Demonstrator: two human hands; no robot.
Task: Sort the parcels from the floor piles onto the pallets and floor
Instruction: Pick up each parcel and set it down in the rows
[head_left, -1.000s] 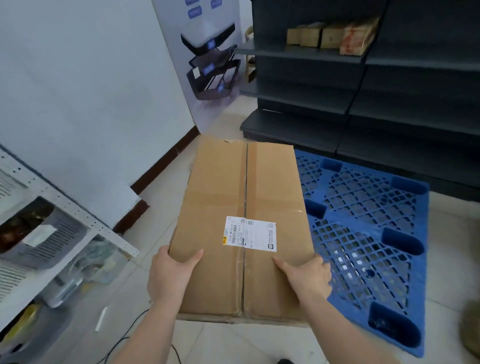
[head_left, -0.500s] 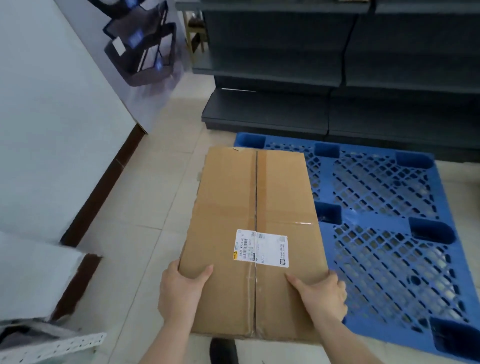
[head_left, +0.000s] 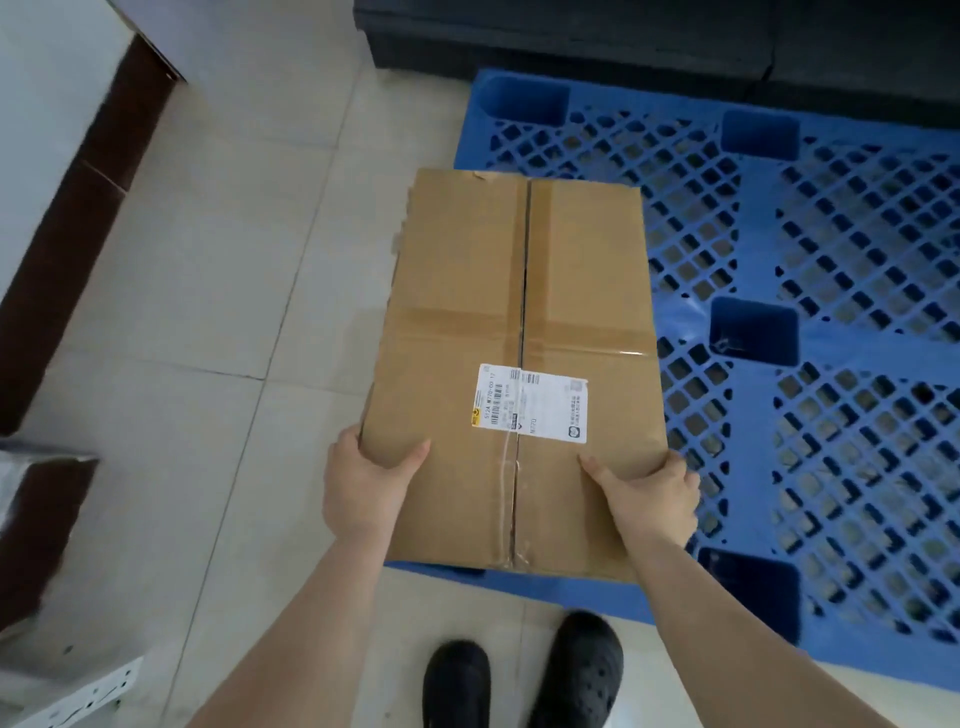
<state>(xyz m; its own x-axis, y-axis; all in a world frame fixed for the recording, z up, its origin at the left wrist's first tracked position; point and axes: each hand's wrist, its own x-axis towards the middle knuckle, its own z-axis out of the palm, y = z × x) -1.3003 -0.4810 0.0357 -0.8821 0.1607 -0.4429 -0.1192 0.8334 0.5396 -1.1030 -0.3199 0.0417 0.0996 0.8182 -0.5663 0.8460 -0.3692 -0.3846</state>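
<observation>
A flat brown cardboard parcel (head_left: 457, 291) with a white shipping label and taped seams is held in front of me, over the left edge of a blue plastic pallet (head_left: 810, 291). My left hand (head_left: 363, 488) grips its near left edge, thumb on top. My right hand (head_left: 649, 493) grips the near right edge the same way. The fingers of both hands are hidden under the box. Whether the parcel touches the pallet cannot be told.
Beige tiled floor (head_left: 218, 291) lies to the left of the pallet. A white wall with a dark skirting board (head_left: 67, 218) runs along the left. Dark shelving (head_left: 623, 36) stands behind the pallet. My black shoes (head_left: 524, 675) are at the pallet's near edge.
My view has tilted downward and I have stepped closer to the pallet. The parcel now hangs lower, over the pallet's left edge. Both hands keep the same grip.
</observation>
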